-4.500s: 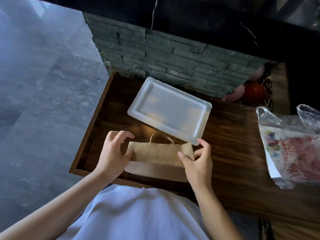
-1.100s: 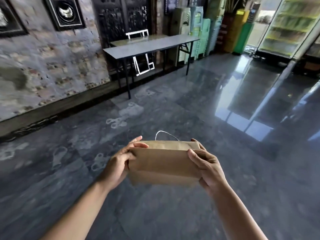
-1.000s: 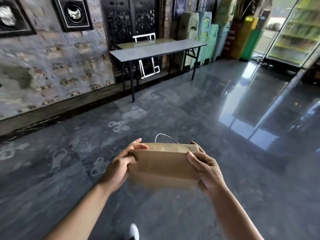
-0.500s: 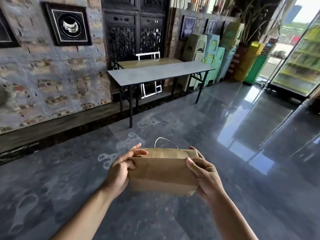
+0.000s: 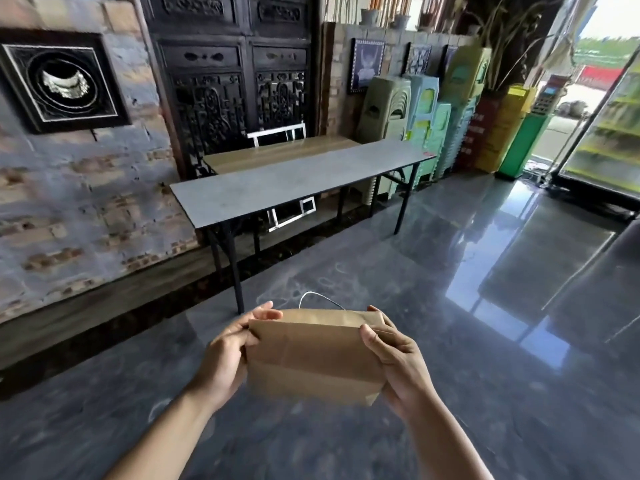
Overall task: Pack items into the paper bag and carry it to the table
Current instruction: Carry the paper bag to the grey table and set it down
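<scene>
A brown paper bag (image 5: 311, 358) with a thin white string handle is held upright in front of me, well above the floor. My left hand (image 5: 227, 355) grips its left edge and my right hand (image 5: 398, 358) grips its right edge, fingers wrapped over the top fold. The bag's mouth is folded shut, so its contents are hidden. A long grey folding table (image 5: 294, 176) on black legs stands ahead, a few steps beyond the bag.
A wooden-topped table (image 5: 277, 155) sits behind the grey one against a dark carved door (image 5: 239, 81). Stacked plastic chairs (image 5: 426, 123) stand to the right of the tables. A brick wall with a framed picture (image 5: 59, 81) runs along the left. Glossy dark floor (image 5: 485, 271) lies between.
The bag went from the wooden counter into the air, held in both hands. Over the last second the grey table has grown larger and closer as I walk toward it.
</scene>
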